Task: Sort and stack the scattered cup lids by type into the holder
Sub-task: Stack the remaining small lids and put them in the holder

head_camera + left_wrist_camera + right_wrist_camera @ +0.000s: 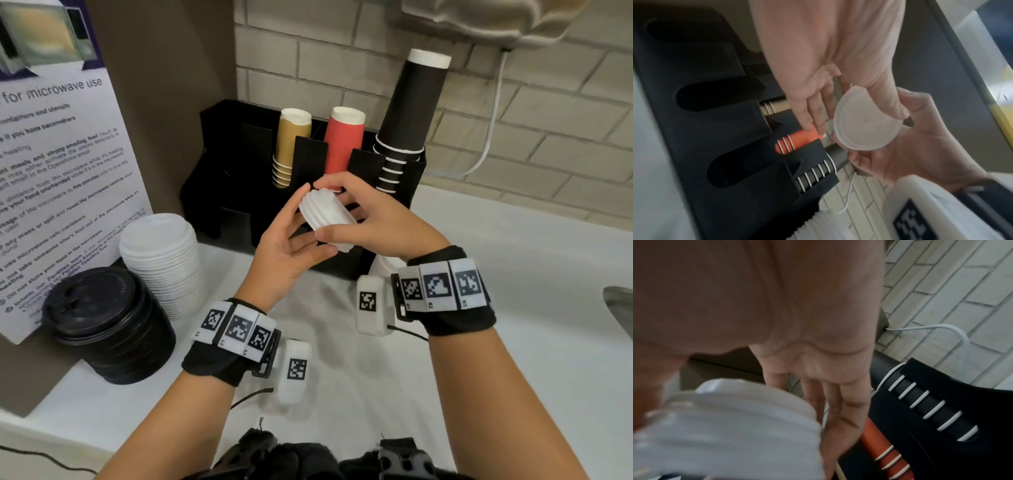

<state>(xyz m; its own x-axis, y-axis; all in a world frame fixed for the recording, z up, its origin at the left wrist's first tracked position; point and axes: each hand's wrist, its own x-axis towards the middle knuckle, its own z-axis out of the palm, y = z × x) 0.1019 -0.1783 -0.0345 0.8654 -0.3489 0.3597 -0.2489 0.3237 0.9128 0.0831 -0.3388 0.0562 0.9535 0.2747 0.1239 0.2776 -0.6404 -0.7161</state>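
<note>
Head view: two hands up in front of the black holder [219, 164], above the white desk [513, 274]. One small stack of white lids [323, 214] held on its side between them. Left hand [287, 246] cupped round the near end, thumb on top of the stack. Right hand [371, 219] curled over the far end, thumb pressed on the bottom lid. Ridges show about four or five lids; exact count hard to tell.

On the desk at the left, two more piles: one tall pile of white lids [161, 260] and one pile of black lids [109, 325], just beside each other. Too many in each to count.

In the holder, three rows of cups: one gold stack [291, 147], one red stack [342, 140], one black stack [407, 116]. Lower part of the red stack hidden behind the hands.

One paper notice [58, 171] at the left, cut off by the edge.

Left wrist view: flat round face of the held lids [865, 123] clear, three front slots of the holder [715, 146] dark inside.

Right wrist view: blurry, held lids [725, 434] a white smear under the palm.
</note>
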